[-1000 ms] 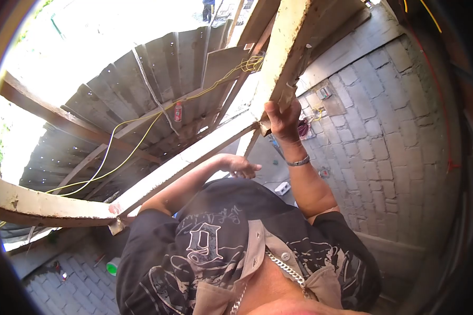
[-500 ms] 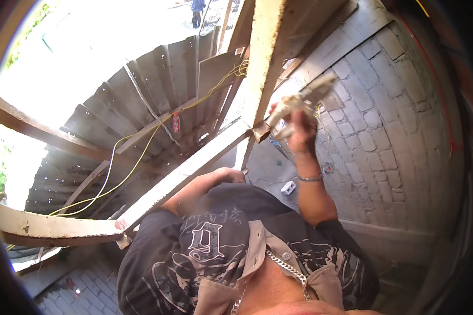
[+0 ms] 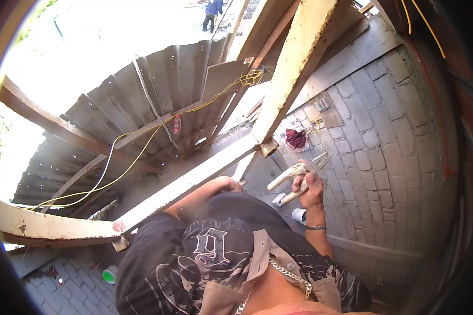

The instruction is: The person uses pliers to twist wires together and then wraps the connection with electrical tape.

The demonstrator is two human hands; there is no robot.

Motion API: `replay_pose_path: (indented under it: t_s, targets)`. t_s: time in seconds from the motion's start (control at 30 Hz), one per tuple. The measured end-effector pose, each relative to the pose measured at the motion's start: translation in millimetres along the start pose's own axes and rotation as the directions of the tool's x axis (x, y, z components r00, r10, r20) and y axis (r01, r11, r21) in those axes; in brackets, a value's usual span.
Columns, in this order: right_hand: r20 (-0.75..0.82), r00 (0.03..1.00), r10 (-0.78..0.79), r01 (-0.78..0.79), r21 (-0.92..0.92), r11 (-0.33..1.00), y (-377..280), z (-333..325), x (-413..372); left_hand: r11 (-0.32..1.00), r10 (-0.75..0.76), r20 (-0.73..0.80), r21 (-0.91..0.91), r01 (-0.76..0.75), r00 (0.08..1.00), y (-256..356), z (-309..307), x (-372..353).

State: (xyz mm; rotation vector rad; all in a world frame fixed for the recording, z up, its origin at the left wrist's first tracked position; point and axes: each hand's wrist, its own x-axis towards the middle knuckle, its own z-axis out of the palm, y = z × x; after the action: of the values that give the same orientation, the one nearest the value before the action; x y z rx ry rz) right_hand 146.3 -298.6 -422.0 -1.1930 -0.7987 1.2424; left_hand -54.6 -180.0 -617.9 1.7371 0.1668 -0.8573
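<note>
My right hand is raised in front of the block wall, its fingers closed around a pair of pliers with pale handles. The jaws point up and to the right, and the two handles are spread apart. My left hand is by a whitish upright post, partly behind the long pale beam; its fingers look bent, but what they hold, if anything, is hidden. The beam meets a thick, pale, rust-marked beam at a joint with a short brown stub.
Corrugated sheeting spans the left, crossed by a yellow cable and a rope. A red bottle is beside it. The block wall stands right. A person in blue is far off. A green-rimmed container sits lower left.
My right hand has moved down and away from the beam joint with the pliers, which now show clearly. The view has shifted, revealing a dark red bundle by the wall and the green-rimmed container.
</note>
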Motion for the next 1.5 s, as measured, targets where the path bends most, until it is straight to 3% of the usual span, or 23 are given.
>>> replay_pose_path:
  t_s: [0.03, 0.1, 0.2, 0.27, 0.33, 0.4, 0.5, 0.67, 0.73, 0.77, 0.87, 0.93, 1.27, 1.33, 1.43, 1.5]
  targets:
    - [0.000, 1.000, -0.001, 0.001, 0.000, 1.000, 2, -1, -3, 1.000, 0.012, -0.020, 0.005, -0.012, 1.000, 1, 2, 0]
    - [-0.077, 0.989, 0.125, -0.095, 0.316, 0.944, 5, 4, -6, 0.999, 0.034, -0.042, 0.007, -0.034, 0.999, 3, 5, 0]
    - [-0.068, 0.978, 0.197, -0.165, 0.325, 0.931, -7, 15, -10, 0.999, 0.049, -0.068, 0.006, -0.048, 0.996, 4, 10, -3]
    - [-0.032, 0.977, 0.210, -0.191, 0.308, 0.932, 11, 0, -14, 0.998, 0.061, -0.080, 0.008, -0.060, 0.995, 5, 12, -4]
    - [-0.079, 0.976, 0.201, -0.197, 0.053, 0.979, 35, -15, -18, 0.998, 0.069, -0.088, 0.004, -0.069, 0.994, 5, 14, -3]
    - [-0.146, 0.961, 0.235, -0.234, 0.024, 0.972, 53, -22, -23, 0.997, 0.081, -0.096, 0.004, -0.081, 0.992, 6, 15, -2]
    - [-0.048, 0.938, 0.343, -0.331, 0.166, 0.929, 69, -25, -32, 0.995, 0.095, -0.114, -0.005, -0.096, 0.989, 10, 18, -3]
    - [0.114, 0.897, 0.427, -0.442, 0.203, 0.874, 70, -25, -49, 0.993, 0.112, -0.136, -0.012, -0.115, 0.984, 12, 22, -3]
    - [0.159, 0.844, 0.511, -0.528, 0.406, 0.746, 52, -8, -58, 0.993, 0.116, -0.142, -0.013, -0.119, 0.983, 13, 23, -4]
    - [0.160, 0.843, 0.513, -0.530, 0.406, 0.745, 54, -13, -61, 0.993, 0.118, -0.145, -0.012, -0.122, 0.982, 13, 24, -5]
    - [0.244, 0.789, 0.564, -0.614, 0.328, 0.717, 48, -19, -67, 0.992, 0.123, -0.153, -0.014, -0.126, 0.981, 14, 25, -5]
    - [0.097, 0.787, 0.610, -0.617, 0.121, 0.777, 24, 2, -65, 0.992, 0.122, -0.154, -0.014, -0.125, 0.980, 16, 25, -5]
    - [0.188, 0.735, 0.651, -0.666, 0.018, 0.746, 65, -50, -59, 0.991, 0.125, -0.187, -0.013, -0.130, 0.974, 18, 27, -8]
    - [0.193, 0.796, 0.573, -0.581, -0.020, 0.814, 73, -43, -55, 0.991, 0.126, -0.191, -0.013, -0.131, 0.973, 19, 28, -8]
    - [0.073, 0.813, 0.577, -0.578, -0.014, 0.816, 127, -52, -55, 0.991, 0.126, -0.196, -0.011, -0.130, 0.973, 20, 27, -7]
    - [0.040, 0.893, 0.448, -0.408, -0.347, 0.844, 155, -47, -47, 0.992, 0.124, -0.201, -0.006, -0.127, 0.972, 21, 27, -9]
